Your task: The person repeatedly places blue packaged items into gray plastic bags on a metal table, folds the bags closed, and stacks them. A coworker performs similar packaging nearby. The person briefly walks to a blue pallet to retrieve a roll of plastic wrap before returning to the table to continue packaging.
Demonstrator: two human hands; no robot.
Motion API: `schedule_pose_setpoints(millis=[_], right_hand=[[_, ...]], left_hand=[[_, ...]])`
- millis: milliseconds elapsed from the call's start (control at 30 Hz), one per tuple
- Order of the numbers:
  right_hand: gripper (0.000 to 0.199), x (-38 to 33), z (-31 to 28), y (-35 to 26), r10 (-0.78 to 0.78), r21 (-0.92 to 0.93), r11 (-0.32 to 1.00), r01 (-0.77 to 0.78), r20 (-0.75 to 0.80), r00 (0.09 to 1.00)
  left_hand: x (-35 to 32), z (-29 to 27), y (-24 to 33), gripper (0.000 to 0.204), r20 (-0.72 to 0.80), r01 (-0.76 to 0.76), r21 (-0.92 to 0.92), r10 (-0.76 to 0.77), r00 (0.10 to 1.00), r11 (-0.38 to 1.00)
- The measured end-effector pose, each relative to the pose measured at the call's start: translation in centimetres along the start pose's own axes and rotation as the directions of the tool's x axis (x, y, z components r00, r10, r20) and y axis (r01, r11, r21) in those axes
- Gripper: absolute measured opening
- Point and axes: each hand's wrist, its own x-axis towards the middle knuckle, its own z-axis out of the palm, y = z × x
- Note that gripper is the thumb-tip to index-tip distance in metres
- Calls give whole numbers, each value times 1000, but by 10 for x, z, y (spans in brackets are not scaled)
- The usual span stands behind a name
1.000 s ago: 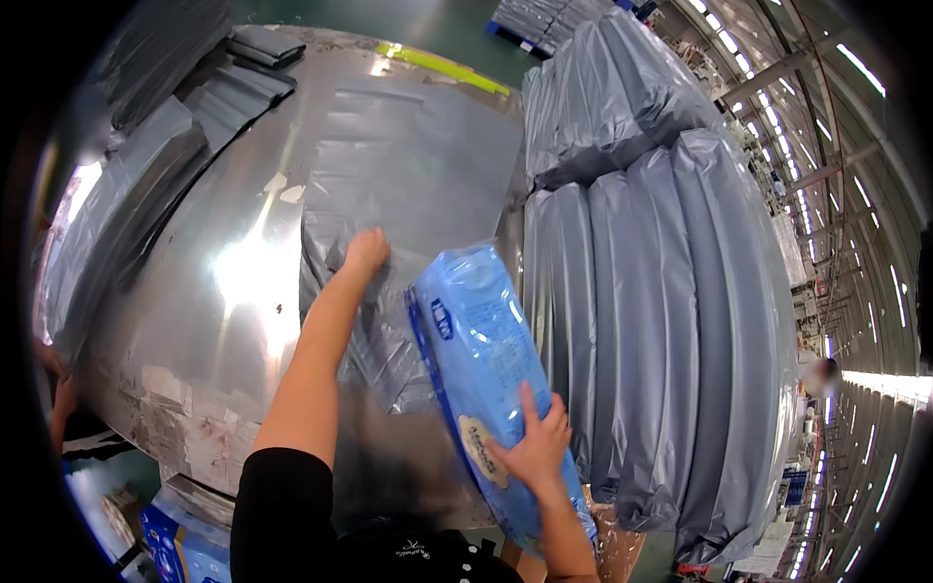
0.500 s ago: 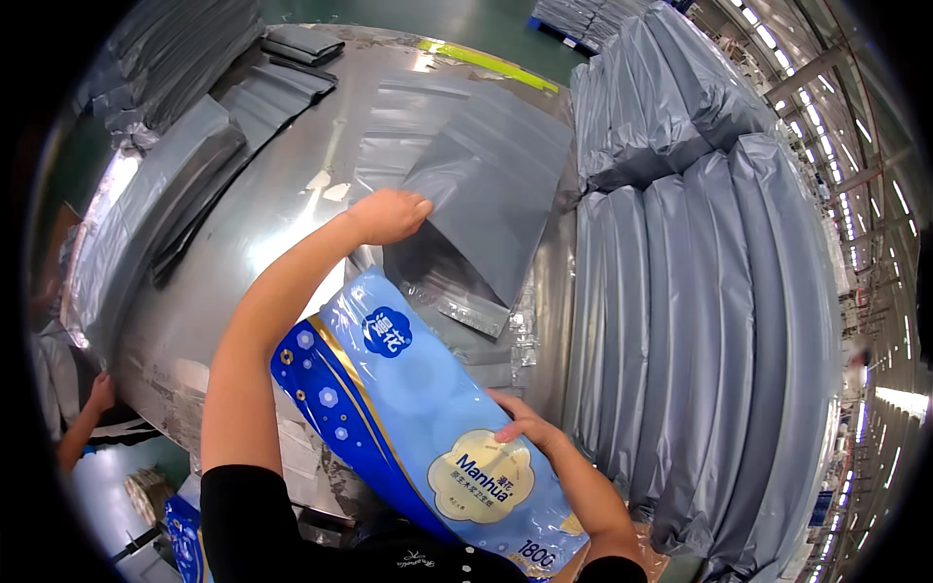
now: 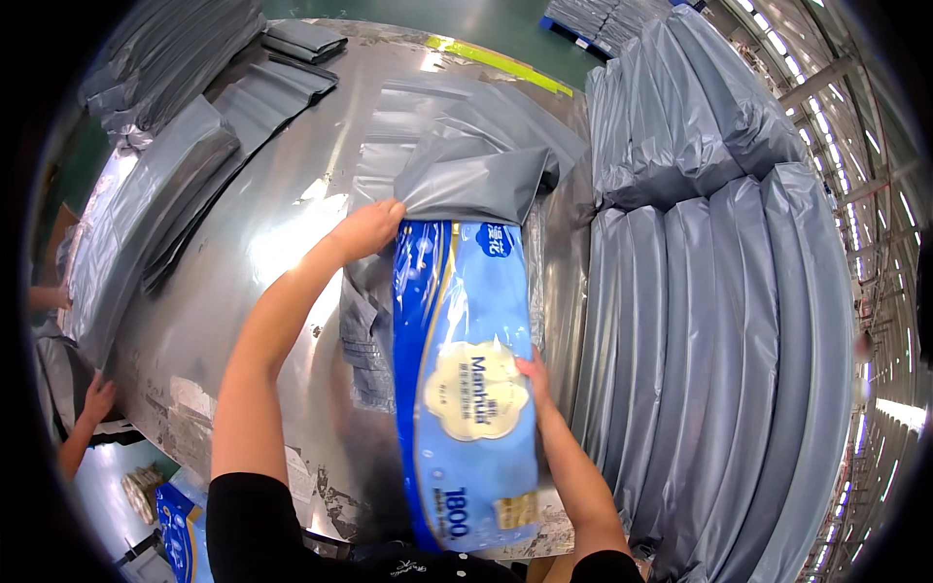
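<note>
"What changed?"
"Your blue pack (image 3: 486, 306) was slanted and outside the grey bag (image 3: 466, 187). Then it lay straight, its top end under the bag's edge, so it seemed to have started going in."
"And your hands?"
"Your left hand (image 3: 369, 231) pinched the bag's edge. Your right hand (image 3: 538, 383) touched the pack's side; I couldn't tell if it gripped."

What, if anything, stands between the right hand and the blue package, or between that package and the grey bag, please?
Nothing visible does: the right hand touches the right side of the blue package, and the grey bag lies over the package's far end, its near edge at the left hand.
</note>
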Motion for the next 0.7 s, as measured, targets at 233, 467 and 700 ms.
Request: schedule_pose_setpoints(millis=[233,467,700], right_hand=[[34,139,56,-91,-645,-744,558,367,-110,757],[22,152,41,-62,-390,-811,521,266,52,920],[11,-128,-14,27,-238,-725,634,269,147,960]], left_hand=[[-27,52,14,24,-190,358,-360,-444,876,861],[-30,80,-11,25,158,518,-363,-497,854,775],[-197,14,173,32,550,429,-515,-97,830,742]])
